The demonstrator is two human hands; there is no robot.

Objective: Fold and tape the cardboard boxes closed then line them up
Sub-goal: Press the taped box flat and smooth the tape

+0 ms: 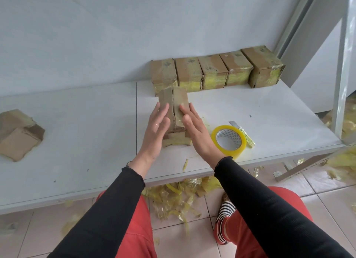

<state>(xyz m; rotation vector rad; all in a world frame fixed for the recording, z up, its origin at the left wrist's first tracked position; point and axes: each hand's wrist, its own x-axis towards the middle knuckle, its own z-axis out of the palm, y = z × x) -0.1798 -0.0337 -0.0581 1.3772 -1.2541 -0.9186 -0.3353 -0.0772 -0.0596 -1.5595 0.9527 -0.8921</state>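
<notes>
**Both hands flat on the open box, mid-bench**

I see the unsealed box (174,105) standing on the white bench (77,122), about midway along its width and just in front of the leftmost box of the taped row. Its two long top flaps are folded down and meet along a centre seam that carries no tape. A short end flap sticks out at the near end.

My left hand (157,128) lies on the left flap with fingers straight and together, so that grip is open and only pressing. My right hand (192,126) does the same on the right flap, fingers extended along the cardboard, thumb beside the seam; that grip is open too. Neither hand curls round anything.

Five taped boxes (217,70) stand side by side along the far edge, against the wall, reaching toward the far right corner. Yellowish tape wraps their fronts.

A roll of yellow tape (228,140) lies near the front edge, just right of my right wrist, and a small cutter (242,131) sits touching its right side.

Another cardboard box (18,134) lies tilted toward the left end of the bench, well apart from the rest.

Tape scraps (173,198) litter the tiled floor under the front edge.
</notes>
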